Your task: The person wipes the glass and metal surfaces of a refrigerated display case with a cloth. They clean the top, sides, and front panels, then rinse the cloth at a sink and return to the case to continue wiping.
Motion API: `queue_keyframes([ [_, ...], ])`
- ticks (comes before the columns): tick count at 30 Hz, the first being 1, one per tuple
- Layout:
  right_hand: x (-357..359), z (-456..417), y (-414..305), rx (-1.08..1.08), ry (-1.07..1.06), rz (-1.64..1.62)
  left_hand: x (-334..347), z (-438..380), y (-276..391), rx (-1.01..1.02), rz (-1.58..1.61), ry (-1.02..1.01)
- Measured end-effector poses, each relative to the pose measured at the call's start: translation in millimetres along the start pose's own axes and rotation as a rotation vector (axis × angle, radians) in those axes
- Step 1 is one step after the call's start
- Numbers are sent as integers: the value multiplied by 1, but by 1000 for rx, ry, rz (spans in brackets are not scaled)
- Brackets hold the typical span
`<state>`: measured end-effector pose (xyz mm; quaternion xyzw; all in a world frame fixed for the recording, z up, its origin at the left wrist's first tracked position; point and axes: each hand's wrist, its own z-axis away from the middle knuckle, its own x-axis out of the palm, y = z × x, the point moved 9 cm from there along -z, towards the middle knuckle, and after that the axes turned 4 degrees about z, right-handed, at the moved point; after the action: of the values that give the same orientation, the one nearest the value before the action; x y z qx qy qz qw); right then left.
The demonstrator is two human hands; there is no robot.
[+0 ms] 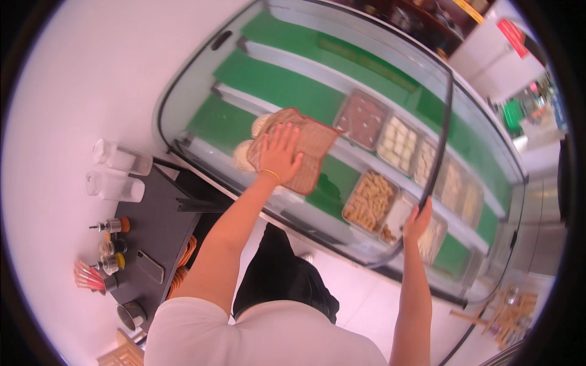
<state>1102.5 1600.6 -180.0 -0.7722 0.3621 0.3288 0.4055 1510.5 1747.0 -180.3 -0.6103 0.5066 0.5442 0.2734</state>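
My left hand lies flat with fingers spread on a brown checked cloth, pressing it against the sloping front glass of a refrigerated display case. A yellow band circles that wrist. Through the glass beside the cloth, two pale round items show, partly covered by it. My right hand is closed around the black edge strip of a glass panel on the case. Near this hand, behind the glass, are a metal tray of brown pieces and a mostly bare tray.
Further trays inside hold dark red food and white round pieces. At left, a dark side table carries clear plastic jugs, seasoning bottles, a phone and a metal cup. Wooden stools stand lower right.
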Motion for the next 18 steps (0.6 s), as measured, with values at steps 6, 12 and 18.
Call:
queue_keyframes([
  [6, 6, 3, 2, -34, -54, 17, -32, -25, -191, -424, -123, 91],
  [12, 7, 6, 17, 23, -176, 98, -49, -11, -355, -889, -90, 208],
  [18, 8, 2, 8, 2, -195, 175, -48, 19, -414, -1058, 15, 301],
])
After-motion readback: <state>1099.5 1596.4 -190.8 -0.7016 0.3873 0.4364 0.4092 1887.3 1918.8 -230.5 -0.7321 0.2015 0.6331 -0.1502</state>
